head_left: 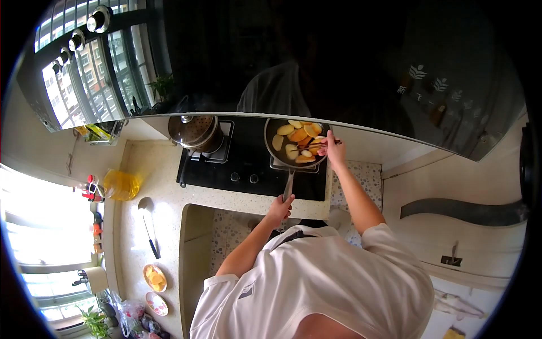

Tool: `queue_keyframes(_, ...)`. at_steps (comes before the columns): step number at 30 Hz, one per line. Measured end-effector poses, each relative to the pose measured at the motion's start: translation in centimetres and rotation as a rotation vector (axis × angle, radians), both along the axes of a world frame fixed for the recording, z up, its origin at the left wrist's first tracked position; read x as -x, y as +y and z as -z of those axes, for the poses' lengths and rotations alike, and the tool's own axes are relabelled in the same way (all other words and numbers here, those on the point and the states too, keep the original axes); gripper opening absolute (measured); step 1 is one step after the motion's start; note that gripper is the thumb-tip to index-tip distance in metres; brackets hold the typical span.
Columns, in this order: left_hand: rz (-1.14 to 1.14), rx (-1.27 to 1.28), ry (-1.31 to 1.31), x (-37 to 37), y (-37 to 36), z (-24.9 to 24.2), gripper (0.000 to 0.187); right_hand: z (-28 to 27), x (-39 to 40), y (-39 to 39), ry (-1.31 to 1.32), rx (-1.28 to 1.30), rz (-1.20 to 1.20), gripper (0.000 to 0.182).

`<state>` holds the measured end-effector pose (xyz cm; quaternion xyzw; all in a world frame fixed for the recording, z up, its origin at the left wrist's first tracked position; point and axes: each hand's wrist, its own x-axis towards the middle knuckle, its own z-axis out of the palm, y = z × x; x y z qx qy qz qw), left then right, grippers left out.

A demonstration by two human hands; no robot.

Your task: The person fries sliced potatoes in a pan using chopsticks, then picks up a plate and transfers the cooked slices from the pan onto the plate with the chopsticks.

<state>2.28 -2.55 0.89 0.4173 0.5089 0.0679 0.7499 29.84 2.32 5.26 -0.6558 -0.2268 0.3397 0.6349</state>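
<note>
A dark frying pan with several pale and browned slices sits over the right burner of the black stove. My left hand is wrapped round the pan's handle, which points towards my body. At the right side of the pan, my right hand is closed on a pair of chopsticks. Their thin shafts reach left over the slices, and the tips are hard to make out among them.
A lidded pot stands on the left burner. On the left counter are an oil jug, a ladle, a plate of yellow pieces and a patterned plate. The dark range hood overhangs the stove.
</note>
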Motion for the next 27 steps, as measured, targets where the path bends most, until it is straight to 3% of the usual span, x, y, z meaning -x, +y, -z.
queue_keyframes(5,-0.002,0.023,-0.007,-0.1,0.1,-0.3,0.043,-1.8,0.6,-1.1,-0.187,0.061,-0.104,0.049)
queue_keyframes(9,-0.003,0.034,0.002,-0.2,0.1,-0.3,0.04,-1.7,3.1,0.1,-0.146,0.122,-0.082,0.045)
queue_keyframes(14,-0.006,0.047,-0.01,-0.1,0.1,-0.5,0.039,-3.6,5.2,1.4,-0.391,0.117,-0.19,0.042)
queue_keyframes(18,-0.007,0.034,-0.012,0.2,0.1,0.1,0.042,-3.1,2.3,2.8,-0.685,0.088,-0.604,0.032)
queue_keyframes(21,-0.005,0.021,-0.008,0.1,0.0,0.2,0.042,-3.9,0.8,3.5,-0.884,0.051,-0.709,0.033)
queue_keyframes(25,-0.002,0.003,-0.002,0.0,0.0,0.4,0.043,-6.3,2.4,2.6,-0.584,0.134,-0.488,0.037)
queue_keyframes(27,0.004,0.004,-0.003,-0.1,0.1,0.3,0.042,-6.3,3.1,2.1,-0.638,0.148,-0.442,0.038)
